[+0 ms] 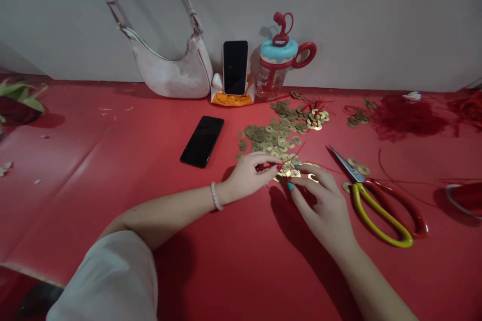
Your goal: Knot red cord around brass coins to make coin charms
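A pile of brass-coloured coins with holes in them lies on the red table. At its near edge my left hand pinches a thin red cord, whose end sticks up past the fingertips. My right hand is close by on the right, thumb and forefinger brought near the same cord. Whether those fingertips grip the cord or a coin is too small to make out. Right of that hand lies a pair of scissors with one yellow and one red handle.
A black phone lies left of the coins. Along the wall stand a pale handbag, an upright phone and a cup with a blue lid. Red thread is heaped at the right, beyond a red spool.
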The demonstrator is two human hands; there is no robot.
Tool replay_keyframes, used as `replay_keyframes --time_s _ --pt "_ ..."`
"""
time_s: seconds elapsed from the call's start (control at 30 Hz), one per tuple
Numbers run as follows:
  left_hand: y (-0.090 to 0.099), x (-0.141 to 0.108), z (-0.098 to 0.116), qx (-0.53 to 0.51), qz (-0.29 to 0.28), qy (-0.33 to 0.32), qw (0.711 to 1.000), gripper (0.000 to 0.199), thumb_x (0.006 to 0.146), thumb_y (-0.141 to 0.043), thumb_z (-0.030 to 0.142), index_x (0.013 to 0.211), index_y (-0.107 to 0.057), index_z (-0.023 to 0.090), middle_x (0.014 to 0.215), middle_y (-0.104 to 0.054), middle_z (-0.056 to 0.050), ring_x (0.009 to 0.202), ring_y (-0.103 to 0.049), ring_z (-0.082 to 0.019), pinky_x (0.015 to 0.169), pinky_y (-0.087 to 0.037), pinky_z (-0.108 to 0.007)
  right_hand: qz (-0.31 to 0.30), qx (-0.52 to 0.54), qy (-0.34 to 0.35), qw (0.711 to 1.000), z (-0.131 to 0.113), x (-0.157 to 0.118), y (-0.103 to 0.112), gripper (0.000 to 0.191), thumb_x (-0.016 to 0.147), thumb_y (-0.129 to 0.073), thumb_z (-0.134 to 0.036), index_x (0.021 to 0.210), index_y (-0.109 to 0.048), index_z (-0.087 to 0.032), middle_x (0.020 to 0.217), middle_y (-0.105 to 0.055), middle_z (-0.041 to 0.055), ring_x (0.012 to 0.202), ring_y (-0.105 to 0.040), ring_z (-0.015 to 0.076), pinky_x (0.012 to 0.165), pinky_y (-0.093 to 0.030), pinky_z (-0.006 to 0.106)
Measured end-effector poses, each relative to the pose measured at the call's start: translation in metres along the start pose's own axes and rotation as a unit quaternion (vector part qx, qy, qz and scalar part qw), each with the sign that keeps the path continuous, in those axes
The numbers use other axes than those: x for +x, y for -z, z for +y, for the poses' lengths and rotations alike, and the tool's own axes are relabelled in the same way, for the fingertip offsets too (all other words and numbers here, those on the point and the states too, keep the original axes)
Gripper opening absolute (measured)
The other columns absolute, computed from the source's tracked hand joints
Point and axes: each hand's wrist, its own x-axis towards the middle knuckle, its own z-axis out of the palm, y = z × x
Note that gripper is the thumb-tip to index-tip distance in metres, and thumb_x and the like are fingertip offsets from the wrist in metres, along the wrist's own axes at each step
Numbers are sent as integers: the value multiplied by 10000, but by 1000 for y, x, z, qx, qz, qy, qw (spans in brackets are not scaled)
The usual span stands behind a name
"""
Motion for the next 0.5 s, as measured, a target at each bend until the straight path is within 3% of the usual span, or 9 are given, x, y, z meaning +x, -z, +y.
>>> replay_keyframes --time_s 0.23,0.5 --pt "0 0 1 22 7 26 999 163 787 -553 174 896 -671 148 885 -681 -59 740 -605 -117 661 -484 -227 11 -71 86 994 2 1 3 231 809 -512 -95 976 -612 -220 888 -611 71 830 -575 211 694 -464 362" --pt "-2 -4 -8 75 -103 -67 990 191 827 -503 175 954 -646 183 943 -655 -48 846 -594 -135 767 -473 -256 35 -97 143 984 -1 3 8 224 812 -527 -86 959 -608 -234 851 -667 45 818 -591 197 709 -426 341"
